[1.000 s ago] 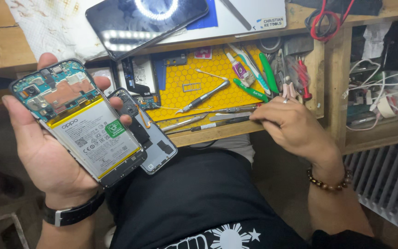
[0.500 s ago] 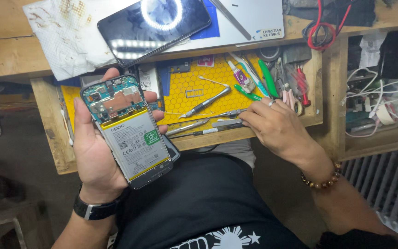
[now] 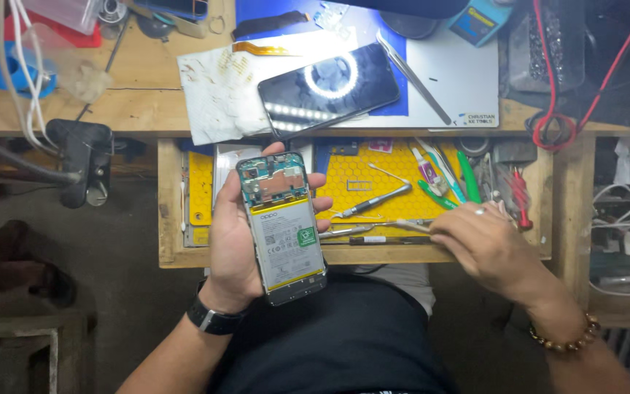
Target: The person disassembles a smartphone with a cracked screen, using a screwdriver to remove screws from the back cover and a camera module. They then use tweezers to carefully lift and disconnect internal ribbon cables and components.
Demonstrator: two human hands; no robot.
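Phone: opened smartphone with its back cover off, green circuit board up top and a big white battery with a green sticker below. It sits upright in the palm, over the front edge of the drawer and the person's lap.

Left hand: the left hand is wrapped around the phone from behind, thumb along the left edge, fingertips curled round the right edge. Firm grip, not loose. Black wristwatch on that wrist.

Right hand: the right hand is palm down in the drawer, fingers bunched together and pinching the end of a thin metal tool that lies flat on the mat. Ring on one finger, brown bead bracelet on the wrist.

Drawer: pulled-out wooden drawer lined with a yellow honeycomb mat. On the mat there's a grey-handled screwdriver lying at an angle just left of the right hand, and a bunch of green-handled tools just above it.

Worktop: wooden worktop above the drawer, with a second black smartphone lying screen up on a stained white cloth, the screen reflecting a ring light. Long metal tweezers beside it on a grey mat.
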